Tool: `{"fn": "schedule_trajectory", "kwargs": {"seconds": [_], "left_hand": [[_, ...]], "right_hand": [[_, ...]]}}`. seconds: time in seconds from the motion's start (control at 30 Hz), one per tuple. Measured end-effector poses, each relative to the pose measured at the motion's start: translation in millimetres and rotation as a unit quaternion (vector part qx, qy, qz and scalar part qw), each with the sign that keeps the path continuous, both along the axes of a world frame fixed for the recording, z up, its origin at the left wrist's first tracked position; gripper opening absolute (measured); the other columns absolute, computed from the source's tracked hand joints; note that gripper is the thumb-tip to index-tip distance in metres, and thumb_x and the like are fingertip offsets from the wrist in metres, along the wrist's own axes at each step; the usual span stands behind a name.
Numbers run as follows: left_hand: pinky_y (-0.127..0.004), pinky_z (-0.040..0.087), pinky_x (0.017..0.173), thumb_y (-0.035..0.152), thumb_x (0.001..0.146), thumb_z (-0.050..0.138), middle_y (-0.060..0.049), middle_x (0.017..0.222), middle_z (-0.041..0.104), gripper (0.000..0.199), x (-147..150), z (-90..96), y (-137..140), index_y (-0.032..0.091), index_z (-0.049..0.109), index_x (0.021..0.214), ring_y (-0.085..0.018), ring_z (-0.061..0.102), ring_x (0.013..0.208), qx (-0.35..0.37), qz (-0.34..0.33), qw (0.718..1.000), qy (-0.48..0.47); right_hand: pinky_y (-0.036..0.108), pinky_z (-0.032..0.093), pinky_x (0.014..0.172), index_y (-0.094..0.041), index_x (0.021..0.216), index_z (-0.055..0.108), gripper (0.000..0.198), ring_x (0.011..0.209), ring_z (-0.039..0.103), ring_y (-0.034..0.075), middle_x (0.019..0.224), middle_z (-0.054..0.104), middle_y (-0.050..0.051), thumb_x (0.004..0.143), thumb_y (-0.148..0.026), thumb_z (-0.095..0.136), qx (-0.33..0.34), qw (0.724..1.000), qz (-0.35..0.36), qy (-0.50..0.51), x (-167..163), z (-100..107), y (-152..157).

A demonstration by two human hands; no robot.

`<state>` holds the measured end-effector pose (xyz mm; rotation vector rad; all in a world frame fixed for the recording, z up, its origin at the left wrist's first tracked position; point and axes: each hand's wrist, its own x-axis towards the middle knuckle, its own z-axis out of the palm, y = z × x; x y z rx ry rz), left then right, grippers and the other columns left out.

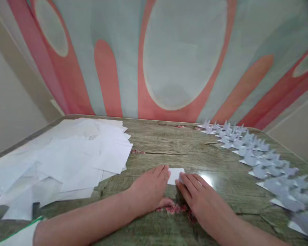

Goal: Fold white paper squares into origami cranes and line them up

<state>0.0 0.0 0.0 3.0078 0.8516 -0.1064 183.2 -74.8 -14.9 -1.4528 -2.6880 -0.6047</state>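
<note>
Your small white paper (175,176) lies on the desk (154,143), to the right of the loose sheet pile (74,153) and nearer you than the pile's far edge. Your left hand (152,188) is laid out flat, fingers together and thumb spread away, fingertips at the paper's left edge; it grips nothing visible. Your right hand (197,194) has its fingers slightly bent over the paper's right edge; whether they pinch it or merely press, you cannot tell from here.

The likeliest trouble is slip: the desk looks smooth, so uneven pressure from your two hands could turn the paper and set any crease crooked. A leftward sweep of your left forearm could drag the pile's overhanging sheets. Farther right of the pile, the folded paper shapes (248,159) stand crowded; a wide right elbow might topple the nearest.
</note>
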Motion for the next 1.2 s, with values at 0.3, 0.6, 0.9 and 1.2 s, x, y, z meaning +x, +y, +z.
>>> {"fn": "schedule_trajectory", "kwargs": {"seconds": [0.3,0.6,0.9,1.2], "left_hand": [[-0.040,0.033,0.100,0.061,0.080,0.043,-0.022,0.137,0.036,0.076,-2.7,1.1,-2.1,0.003,0.040,0.128,-0.030,0.036,0.125,0.010,-0.006,1.000,0.005],[-0.044,0.035,0.097,0.055,0.085,0.039,-0.021,0.138,0.033,0.056,-4.6,2.1,-3.7,0.023,0.037,0.131,-0.034,0.036,0.125,0.005,-0.025,0.999,-0.031],[-0.045,0.035,0.096,0.057,0.084,0.039,-0.022,0.138,0.034,0.058,-6.3,0.7,-3.8,0.025,0.037,0.131,-0.034,0.035,0.125,0.001,-0.026,0.999,-0.035],[-0.045,0.031,0.100,0.064,0.079,0.040,-0.018,0.138,0.036,0.064,-6.1,3.0,-7.0,0.025,0.041,0.130,-0.032,0.035,0.126,0.006,-0.003,0.999,-0.034]], "right_hand": [[0.043,0.043,0.090,0.001,0.109,0.062,0.046,0.103,0.051,0.032,0.113,0.058,0.021,0.066,-0.011,0.049,0.004,0.998,-0.044,-0.046,4.6,3.3,-2.4],[0.043,0.043,0.089,-0.002,0.107,0.062,0.044,0.105,0.050,0.031,0.114,0.058,0.019,0.066,-0.008,0.047,0.014,0.998,-0.035,-0.059,5.5,-0.4,-2.8],[0.042,0.044,0.086,-0.001,0.103,0.065,0.041,0.102,0.051,0.031,0.110,0.059,0.020,0.065,-0.007,0.049,0.001,0.999,-0.021,-0.043,6.1,1.4,-0.3],[0.042,0.045,0.086,-0.001,0.101,0.065,0.041,0.101,0.050,0.031,0.108,0.060,0.019,0.063,-0.009,0.051,-0.005,1.000,-0.021,-0.022,7.8,-0.8,-0.3]]}}
